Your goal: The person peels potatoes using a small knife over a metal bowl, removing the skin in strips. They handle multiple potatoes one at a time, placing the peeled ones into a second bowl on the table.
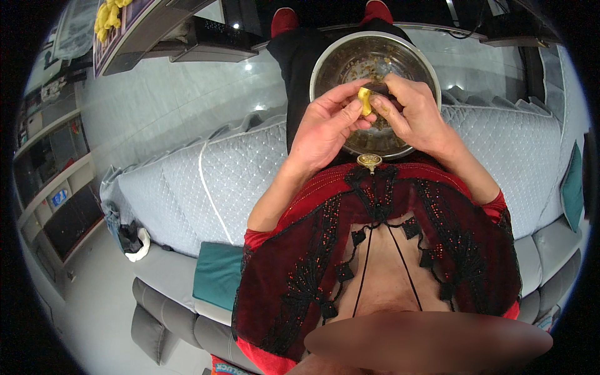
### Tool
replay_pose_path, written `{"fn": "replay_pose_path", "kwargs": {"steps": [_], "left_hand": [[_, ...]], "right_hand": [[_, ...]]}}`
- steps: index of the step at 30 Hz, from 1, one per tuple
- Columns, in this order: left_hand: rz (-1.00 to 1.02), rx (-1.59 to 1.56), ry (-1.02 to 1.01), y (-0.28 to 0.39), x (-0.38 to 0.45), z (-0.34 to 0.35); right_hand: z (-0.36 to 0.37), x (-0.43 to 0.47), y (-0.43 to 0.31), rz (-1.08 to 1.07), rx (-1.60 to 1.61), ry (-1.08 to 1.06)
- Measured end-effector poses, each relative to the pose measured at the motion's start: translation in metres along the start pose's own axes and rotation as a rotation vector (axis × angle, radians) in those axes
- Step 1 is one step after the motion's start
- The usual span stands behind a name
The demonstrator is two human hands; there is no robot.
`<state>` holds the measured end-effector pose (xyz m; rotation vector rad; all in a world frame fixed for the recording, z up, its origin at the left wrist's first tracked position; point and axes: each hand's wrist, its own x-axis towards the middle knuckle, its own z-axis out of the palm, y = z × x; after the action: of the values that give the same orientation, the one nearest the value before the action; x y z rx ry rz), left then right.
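My left hand (329,123) grips a small yellow peeled piece, probably ginger root (364,101), between thumb and fingers. Curled close beside it is my right hand (415,107), its fingers around a dark, flat tool (378,87) that looks like a small blade; my fingers cover most of it. The tool's end meets the top of the yellow piece. Both hands are above a stainless steel bowl (323,58) resting on my lap. Brown peel scraps (370,68) cling to the bowl's inside and bottom.
At the upper left, a table (140,35) carries several yellow knobbly pieces (108,18). I sit on a grey sofa with a quilted cover (243,168). A teal cushion (218,272) lies to my left, another teal cushion (572,187) to my right. Clothing (129,236) hangs at the sofa's left end.
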<state>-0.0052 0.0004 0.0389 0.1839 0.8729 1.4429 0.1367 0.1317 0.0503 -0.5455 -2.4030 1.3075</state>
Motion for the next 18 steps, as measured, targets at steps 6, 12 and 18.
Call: {"fn": "replay_pose_path", "kwargs": {"steps": [6, 12, 18], "left_hand": [[-0.001, 0.002, -0.006, -0.0038, -0.0005, -0.0002], [0.02, 0.112, -0.009, -0.0027, -0.0004, 0.0002], [0.038, 0.064, 0.055, -0.0068, 0.0002, 0.0021]], "right_hand": [[0.0026, 0.0012, 0.0022, -0.057, -0.086, 0.02], [0.0021, 0.0, 0.0046, -0.084, -0.139, 0.015], [0.0026, 0.0027, 0.0063, 0.043, 0.148, -0.14]]}}
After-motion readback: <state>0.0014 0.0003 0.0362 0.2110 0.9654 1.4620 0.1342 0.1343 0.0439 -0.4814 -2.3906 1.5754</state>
